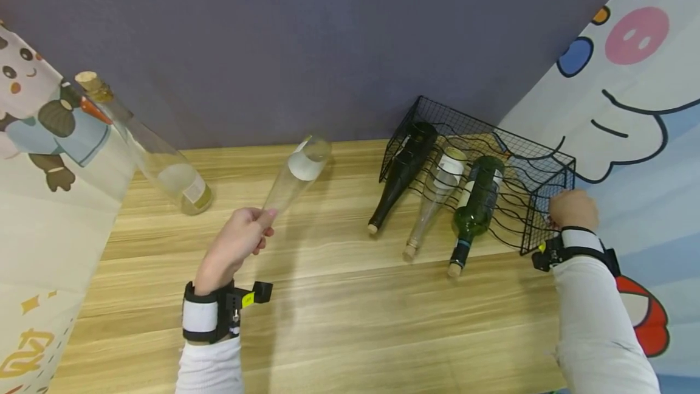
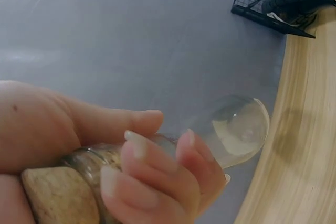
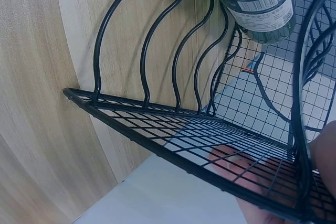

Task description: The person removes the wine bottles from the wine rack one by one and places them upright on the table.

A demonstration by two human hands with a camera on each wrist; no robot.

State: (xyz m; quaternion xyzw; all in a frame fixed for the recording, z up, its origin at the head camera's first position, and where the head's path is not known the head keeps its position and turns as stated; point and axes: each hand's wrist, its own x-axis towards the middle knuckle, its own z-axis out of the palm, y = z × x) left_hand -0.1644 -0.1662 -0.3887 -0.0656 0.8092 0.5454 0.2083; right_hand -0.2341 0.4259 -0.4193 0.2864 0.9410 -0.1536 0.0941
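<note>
My left hand grips a clear glass bottle round its neck, the base tilted up and away. In the left wrist view the bottle's cork pokes out beside the palm, and the fingers curl round the neck. My right hand holds the right end of a black wire rack; its fingers show behind the mesh in the right wrist view. Lying in the rack are a dark bottle, a clear corked bottle and a green bottle, corks toward me.
Another clear corked bottle stands upright on the wooden table at the left. A grey panel rises behind the table. Printed cartoon sheets flank both sides.
</note>
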